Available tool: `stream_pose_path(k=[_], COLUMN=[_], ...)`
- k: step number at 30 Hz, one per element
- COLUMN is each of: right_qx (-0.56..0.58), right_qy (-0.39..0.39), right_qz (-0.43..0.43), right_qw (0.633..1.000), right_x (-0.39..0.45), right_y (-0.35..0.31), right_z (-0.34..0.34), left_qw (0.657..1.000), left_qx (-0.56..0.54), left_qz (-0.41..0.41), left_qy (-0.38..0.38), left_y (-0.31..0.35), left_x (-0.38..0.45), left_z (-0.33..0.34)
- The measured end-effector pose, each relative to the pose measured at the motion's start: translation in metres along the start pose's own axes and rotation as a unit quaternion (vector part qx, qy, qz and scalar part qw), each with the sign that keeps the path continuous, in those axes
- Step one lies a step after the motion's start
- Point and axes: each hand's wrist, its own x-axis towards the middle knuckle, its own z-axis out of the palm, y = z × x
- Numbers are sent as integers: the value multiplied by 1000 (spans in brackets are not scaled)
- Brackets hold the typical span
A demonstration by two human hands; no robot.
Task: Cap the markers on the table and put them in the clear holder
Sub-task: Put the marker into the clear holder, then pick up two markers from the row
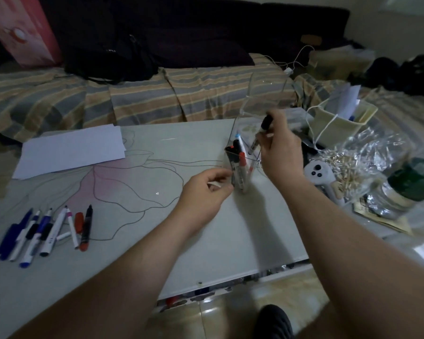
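Clear holder [242, 172] mid-table; right hand [279, 145] pinching black marker [260, 133] above rim, left hand [206, 189] loose beside.

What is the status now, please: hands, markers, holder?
Right hand grips a black marker above the clear holder. Left hand steadies the holder's side. Several markers already inside; loose markers wait at table left. Nothing in the way.

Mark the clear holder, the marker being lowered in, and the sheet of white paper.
clear holder [240, 184], head view, lower front wall.
black-capped marker [265, 123], head view, cap above the fingers.
white paper [71, 150], head view, sheet's middle.
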Motion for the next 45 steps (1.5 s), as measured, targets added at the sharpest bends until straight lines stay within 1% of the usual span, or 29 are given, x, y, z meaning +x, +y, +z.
stream_pose_path(k=[3, 7, 11, 13, 14, 17, 18, 19, 20, 22, 24, 26, 28, 31, 34, 37, 40, 42, 45], right_qx=[-45, -132, -184, -185, -182, -153, -133, -109, -86, -58, -61, -58, -49, -43, -43, -28, -29, -38, -60], right_qy=[-55, -180, -235, -232, -209, -103, -92, -100, -124, -206, -293, -368, -426, -472, -489, -489, -485, -480, -475], right_qz=[-2, 11, 29, 16, 4, -22, -29, -37, -45, -69, -99, -120, -150, -196, -217, -213, -209, -198, -147], right_qw=[997, 975, 954, 955, 961, 983, 986, 988, 988, 974, 949, 920, 891, 858, 844, 845, 849, 854, 866], right_x=[-5, -10, -7, -9, -11, -16, -18, -21, -26, -41, -60, -83, -105, -135, -158, -169, -173, -171, -161], right_y=[18, 23, 17, 12, 9, -9, -18, -28, -38, -59, -79, -102, -127, -165, -194, -209, -212, -213, -208], right_z=[11, 22, 23, 22, 21, 24, 28, 34, 40, 60, 85, 110, 132, 158, 181, 199, 207, 209, 208], left_qw=[999, 997, 995, 993, 992, 982, 977, 972, 970, 965, 951, 927, 906, 872, 849, 846, 834, 826, 812], left_qx=[40, 70, 96, 113, 124, 185, 211, 232, 244, 258, 302, 364, 400, 447, 475, 478, 498, 509, 529], left_qz=[-3, -3, -8, -6, -5, -2, 0, -3, -12, -44, -67, -82, -101, -131, -164, -179, -181, -187, -212], left_qy=[-24, -37, -35, -31, -28, -26, -25, -19, -10, 0, 15, 52, 93, 153, 163, 153, 155, 151, 127], left_y=[-3, -7, -12, -15, -16, -16, -17, -19, -23, -32, -41, -48, -54, -64, -77, -84, -89, -90, -87], left_x=[-4, -3, 0, 1, 1, 2, 3, 4, 6, 6, 3, -2, -10, -20, -30, -33, -34, -32, -29], left_z=[-1, -5, -15, -21, -24, -41, -48, -57, -67, -91, -120, -154, -187, -232, -261, -272, -274, -272, -267])
